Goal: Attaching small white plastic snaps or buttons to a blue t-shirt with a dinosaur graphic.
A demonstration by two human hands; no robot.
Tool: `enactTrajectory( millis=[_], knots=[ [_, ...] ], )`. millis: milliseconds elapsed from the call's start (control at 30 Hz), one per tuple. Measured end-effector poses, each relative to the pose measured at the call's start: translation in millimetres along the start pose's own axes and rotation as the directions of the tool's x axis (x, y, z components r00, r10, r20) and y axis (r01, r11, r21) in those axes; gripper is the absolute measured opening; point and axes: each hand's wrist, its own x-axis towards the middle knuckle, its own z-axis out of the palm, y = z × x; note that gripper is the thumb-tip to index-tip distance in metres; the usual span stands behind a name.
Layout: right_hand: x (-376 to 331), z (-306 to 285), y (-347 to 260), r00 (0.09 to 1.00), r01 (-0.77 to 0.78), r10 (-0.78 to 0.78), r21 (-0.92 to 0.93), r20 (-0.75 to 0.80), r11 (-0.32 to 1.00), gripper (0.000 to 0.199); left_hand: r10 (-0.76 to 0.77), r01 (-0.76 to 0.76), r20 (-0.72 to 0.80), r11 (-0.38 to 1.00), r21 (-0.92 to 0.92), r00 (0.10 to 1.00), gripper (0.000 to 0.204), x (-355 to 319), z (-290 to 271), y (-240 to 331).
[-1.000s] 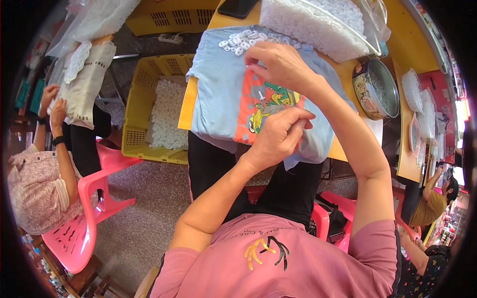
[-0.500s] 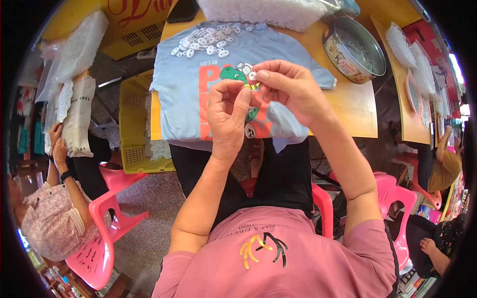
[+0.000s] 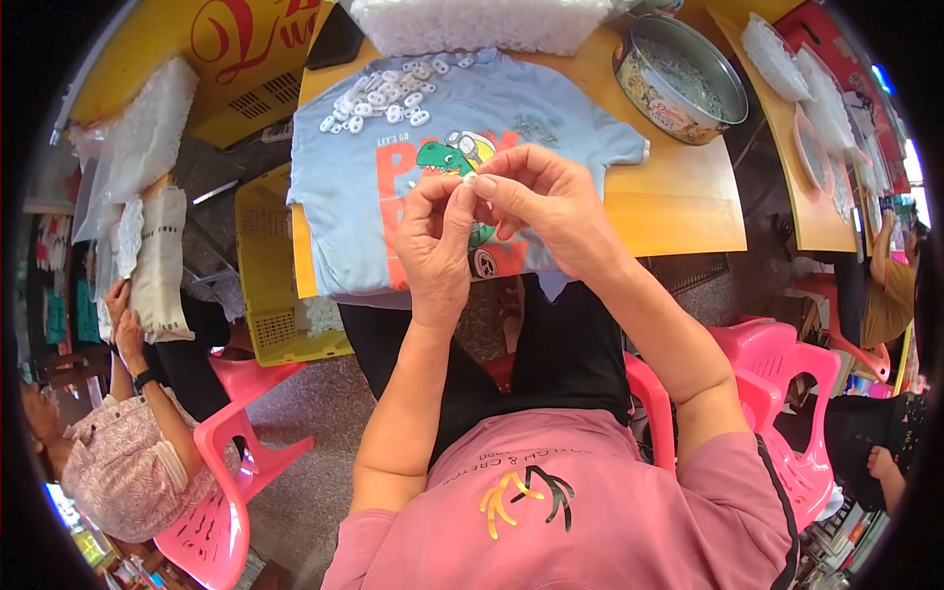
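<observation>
Above the light blue T-shirt [image 3: 334, 231] with a dinosaur print, my two hands meet at the fingertips. Between them is a small white plastic piece [image 3: 470, 179], mostly covered by the fingers. My left hand [image 3: 435, 236] pinches from one side, thumb against forefinger. From the other side, my right hand [image 3: 551, 202] closes thumb and forefinger on the same piece. Whether a second small part is inside the fingers cannot be seen. A loose heap of white oval plastic pieces with holes [image 3: 383, 93] lies on the far part of the shirt.
A round tin [image 3: 671, 115] holding many tiny clear or silvery bits stands at the table's [image 3: 678, 211] far right. A large clear bag of white pieces [image 3: 472, 25] sits at the back, near a dark phone-like object [image 3: 334, 39]. A yellow crate [image 3: 261, 265] and pink chairs flank me; people sit both sides.
My hands have drawn together; the white piece, held by the right fingers near the left ones before, is now pinched between both. The whole view has shifted slightly.
</observation>
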Motion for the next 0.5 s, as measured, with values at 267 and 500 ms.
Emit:
enactTrajectory(
  millis=[267, 500],
  knots=[
    [-8.7, -0.1, -4.1, 1.000, -0.030, 0.030, 0.016, -0.003, 0.999, 0.021, -0.050, 0.051, 0.083, 0.999, -0.008, 0.995, 0.007, -3.7, -1.3, 7.3],
    [-25.3, -6.7, 4.6, 0.982, 0.158, -0.176, -0.219, -0.068, 0.963, 0.020, -0.075, 0.060, 0.210, 0.995, 0.078, 0.975, 0.009, -1.6, -2.7, 7.2]
  ],
)
